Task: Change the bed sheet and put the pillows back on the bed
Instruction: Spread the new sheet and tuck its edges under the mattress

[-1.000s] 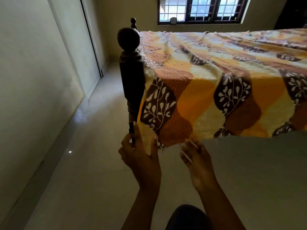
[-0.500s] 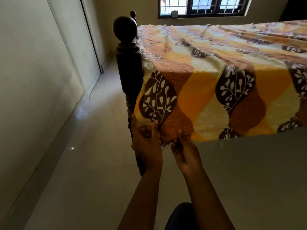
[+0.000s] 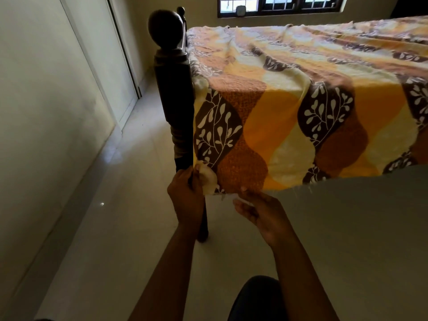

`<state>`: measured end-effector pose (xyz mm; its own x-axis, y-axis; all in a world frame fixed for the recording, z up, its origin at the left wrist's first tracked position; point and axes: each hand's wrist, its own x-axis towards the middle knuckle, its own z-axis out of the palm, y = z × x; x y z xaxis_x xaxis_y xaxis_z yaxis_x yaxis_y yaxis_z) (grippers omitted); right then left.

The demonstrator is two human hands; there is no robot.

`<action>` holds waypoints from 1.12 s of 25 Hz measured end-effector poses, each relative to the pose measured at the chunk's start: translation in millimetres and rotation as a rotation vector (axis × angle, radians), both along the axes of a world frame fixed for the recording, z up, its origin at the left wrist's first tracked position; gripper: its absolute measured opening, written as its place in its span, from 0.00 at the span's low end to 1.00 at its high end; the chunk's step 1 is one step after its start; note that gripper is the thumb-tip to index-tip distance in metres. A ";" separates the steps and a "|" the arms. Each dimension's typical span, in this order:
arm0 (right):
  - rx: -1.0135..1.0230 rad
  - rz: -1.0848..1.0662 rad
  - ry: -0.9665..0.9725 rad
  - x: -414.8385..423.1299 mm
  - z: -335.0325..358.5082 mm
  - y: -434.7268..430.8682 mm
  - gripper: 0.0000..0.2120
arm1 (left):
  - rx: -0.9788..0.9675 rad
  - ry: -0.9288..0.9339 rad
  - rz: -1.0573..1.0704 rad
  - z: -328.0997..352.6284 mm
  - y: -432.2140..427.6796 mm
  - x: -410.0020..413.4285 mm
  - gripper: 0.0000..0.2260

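Observation:
An orange, yellow and brown leaf-patterned bed sheet (image 3: 289, 117) covers the bed and hangs down its near side. My left hand (image 3: 187, 198) grips the sheet's bunched lower corner right beside the dark wooden bedpost (image 3: 173, 89). My right hand (image 3: 259, 212) pinches the frayed bottom hem a little to the right, palm turned up. No pillows are in view.
A pale wall (image 3: 46, 112) and a closed door (image 3: 120, 66) run along the left, leaving a narrow strip of light tiled floor (image 3: 129, 228) beside the bed. A barred window (image 3: 278, 5) sits on the far wall. My dark-clothed knee (image 3: 254, 297) shows at the bottom.
My view has shifted closer to the bed corner. Both hands stayed on the sheet's lower edge, and the corner is now bunched up in my left hand beside the post.

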<state>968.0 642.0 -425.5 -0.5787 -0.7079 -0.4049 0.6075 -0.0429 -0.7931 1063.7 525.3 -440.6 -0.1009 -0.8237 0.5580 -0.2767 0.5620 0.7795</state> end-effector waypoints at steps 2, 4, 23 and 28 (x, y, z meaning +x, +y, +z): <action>0.245 0.071 0.255 -0.8 4.6 11.3 0.15 | 0.039 -0.022 -0.040 1.7 -6.9 1.8 0.09; 0.469 0.004 0.617 -4.7 6.7 16.7 0.21 | 0.081 -0.013 -0.042 5.0 -8.0 0.0 0.07; -0.410 -0.322 -0.284 -8.5 46.9 -15.5 0.12 | 0.126 0.184 0.055 29.9 28.9 -20.1 0.11; -0.434 -0.311 -0.268 -9.3 59.4 -12.4 0.15 | 0.455 0.206 0.009 43.9 14.1 -27.9 0.12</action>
